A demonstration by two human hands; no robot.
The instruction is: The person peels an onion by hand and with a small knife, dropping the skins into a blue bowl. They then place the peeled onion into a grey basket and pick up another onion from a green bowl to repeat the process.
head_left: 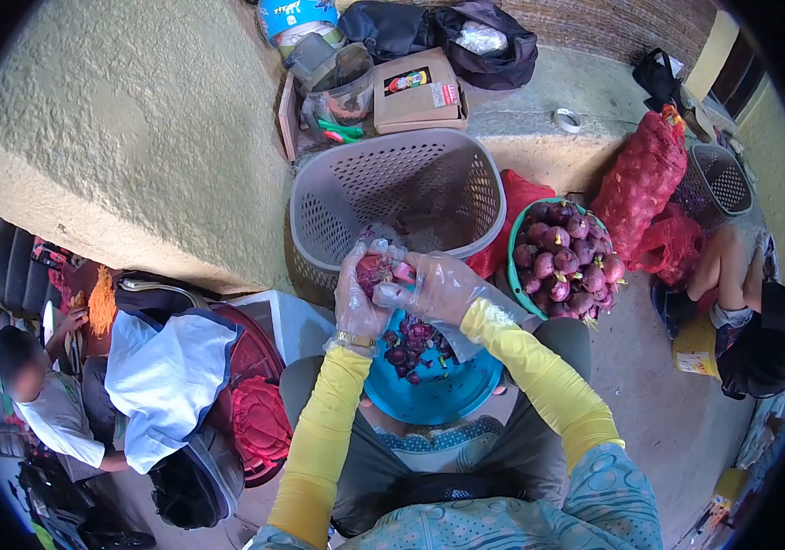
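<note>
My left hand (361,298), in a clear plastic glove, is closed around a red onion (374,273) above the near rim of a grey plastic basket (310,197). Close against it, my right hand (443,289), gloved the same way, has its fingers bent in at the onion. A small pinkish piece shows at its fingertips, too small to name. Below both hands, between my knees, sits a blue basin (452,403) with onion skins and trimmings (415,348) in it. A few onion bits lie in the basket. To the right, a green basin (514,266) is heaped with red onions (562,257).
A full red mesh sack (645,179) leans behind the onions, near another basket (718,179). A cardboard box (420,92) and black bags (484,46) stand on the ledge. One person (62,403) sits at left by a white cloth (168,376); another person (723,266) sits at right.
</note>
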